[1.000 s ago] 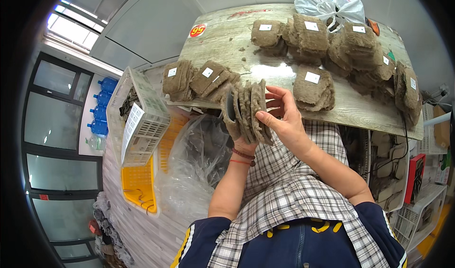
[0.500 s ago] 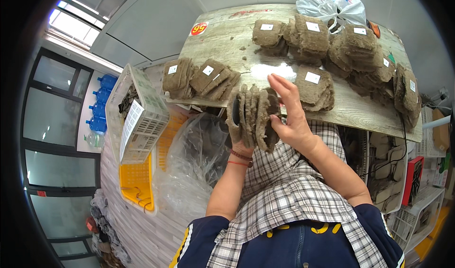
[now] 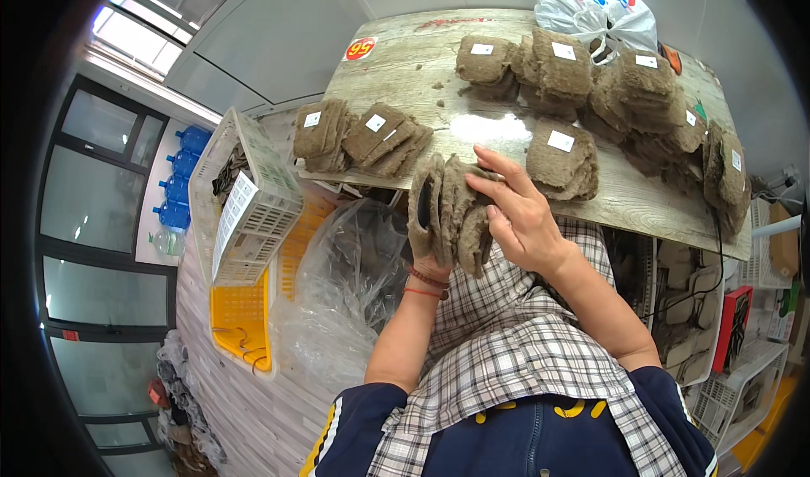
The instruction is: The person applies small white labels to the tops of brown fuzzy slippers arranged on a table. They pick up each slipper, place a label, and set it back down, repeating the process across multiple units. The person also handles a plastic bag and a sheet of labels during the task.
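Head view showed the left hand (image 3: 432, 268) gripping from below a bundle of brown felt insoles (image 3: 450, 215), standing on edge just in front of the table (image 3: 396, 72) edge; its fingers were mostly hidden behind the bundle, clamped on it. The right hand (image 3: 523, 220) lay against the bundle's right side, fingers (image 3: 494, 167) spread apart over the top pieces. More insole stacks (image 3: 561, 144) with white labels sat on the table, a white basket (image 3: 253, 199) at the left.
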Demonstrator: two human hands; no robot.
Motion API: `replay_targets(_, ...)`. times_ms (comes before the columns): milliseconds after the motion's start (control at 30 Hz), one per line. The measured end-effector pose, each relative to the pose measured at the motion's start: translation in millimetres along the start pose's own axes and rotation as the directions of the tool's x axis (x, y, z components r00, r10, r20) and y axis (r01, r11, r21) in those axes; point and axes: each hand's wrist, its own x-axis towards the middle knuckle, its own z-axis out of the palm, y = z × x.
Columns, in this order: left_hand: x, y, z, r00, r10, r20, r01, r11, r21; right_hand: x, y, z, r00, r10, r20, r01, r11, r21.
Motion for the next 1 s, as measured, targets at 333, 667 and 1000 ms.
replay_targets(333,-8.1,-3.1,14.4,0.993,-0.023,-0.112,0.016,0.998,-0.062,8.4,-16.0,6.1,0.936,0.329,0.127,-0.326,0.944,-0.040)
replay_targets(667,18.2,25.6,23.6,0.694,0.081,-0.716,0.258,0.900,0.352,-8.2,11.7,-0.3,0.842,0.532,-0.093,-0.507,0.838,0.204)
replay_targets(1000,93.0,40.6,-24.5,0.715,0.140,-0.685,0.535,0.522,0.665,-33.9,104.3,-49.2,0.466,0.809,-0.359,-0.884,0.413,-0.216)
